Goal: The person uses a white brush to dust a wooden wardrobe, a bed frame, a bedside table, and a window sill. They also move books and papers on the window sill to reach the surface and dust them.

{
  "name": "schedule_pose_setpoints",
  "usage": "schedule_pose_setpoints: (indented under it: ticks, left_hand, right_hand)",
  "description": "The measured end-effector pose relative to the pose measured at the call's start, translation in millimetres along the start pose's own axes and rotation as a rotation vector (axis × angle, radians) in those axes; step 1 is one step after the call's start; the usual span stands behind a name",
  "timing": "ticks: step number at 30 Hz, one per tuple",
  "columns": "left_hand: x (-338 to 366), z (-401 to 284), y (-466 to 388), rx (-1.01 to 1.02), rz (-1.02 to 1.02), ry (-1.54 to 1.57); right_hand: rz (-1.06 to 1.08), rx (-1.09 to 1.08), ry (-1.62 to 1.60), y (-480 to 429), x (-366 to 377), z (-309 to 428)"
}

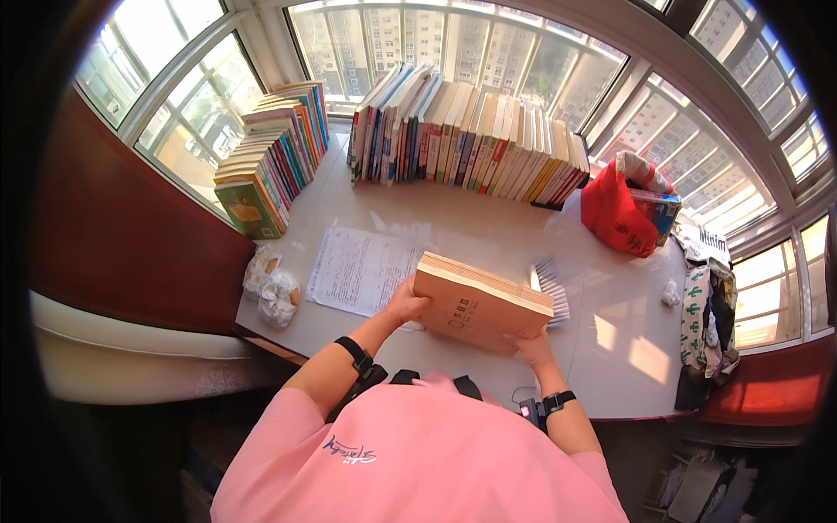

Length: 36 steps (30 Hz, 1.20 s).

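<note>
A thick stack of tan paper-covered exercise books (480, 304) is held tilted above the table in front of me, its cover bearing printed writing. My left hand (409, 303) grips the stack's left end. At the lower right corner, my right hand (531, 343) holds the other end. Partly hidden behind the stack is a brush (554, 291) with pale bristles, lying on the tabletop. Written sheets of paper (356, 268) lie flat to the left, their right part covered by the stack and my left hand.
A long row of upright books (464, 140) lines the window side of the table (418, 216). Another book row (278, 157) stands at left, near tied plastic bags (278, 297). To the right are a red bag (614, 212), a crumpled white scrap (671, 293) and piled cloth (703, 314).
</note>
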<state>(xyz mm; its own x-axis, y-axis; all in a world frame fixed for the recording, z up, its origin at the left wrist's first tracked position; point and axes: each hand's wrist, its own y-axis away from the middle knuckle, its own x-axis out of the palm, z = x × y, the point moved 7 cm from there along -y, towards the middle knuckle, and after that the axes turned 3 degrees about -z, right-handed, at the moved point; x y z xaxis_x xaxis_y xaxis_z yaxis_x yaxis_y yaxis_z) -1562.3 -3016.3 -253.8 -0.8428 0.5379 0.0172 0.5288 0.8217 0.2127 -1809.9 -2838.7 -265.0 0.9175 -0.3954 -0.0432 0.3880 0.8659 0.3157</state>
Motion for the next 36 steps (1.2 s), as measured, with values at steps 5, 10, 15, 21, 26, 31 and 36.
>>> schedule_pose_setpoints:
  ticks: [5, 10, 15, 21, 26, 31, 36]
  left_hand:
    - [-8, -51, -22, -0.119, 0.165, 0.324]
    - [-14, -111, -57, -0.144, 0.078, 0.421]
    - [-24, -195, -111, -0.042, 0.196, 0.506]
    - [-50, -266, -171, 0.345, 0.029, 0.572]
    - [-60, -271, -233, 0.434, -0.108, 0.369]
    - [-64, -248, -260, 0.292, -0.258, 0.236]
    - [-56, -240, -254, 0.356, -0.35, 0.603]
  right_hand:
    - [0.127, 0.068, -0.354, -15, -3, 97]
    - [0.215, 0.071, -0.593, -41, 6, 162]
    - [0.262, 0.003, -0.766, -109, 3, 202]
    - [0.321, -0.057, -0.871, -222, -5, 255]
    - [0.272, 0.039, -0.795, -312, 9, 282]
    - [0.039, 0.033, -0.513, -350, 1, 272]
    - [0.099, -0.147, -0.572, -333, 1, 271]
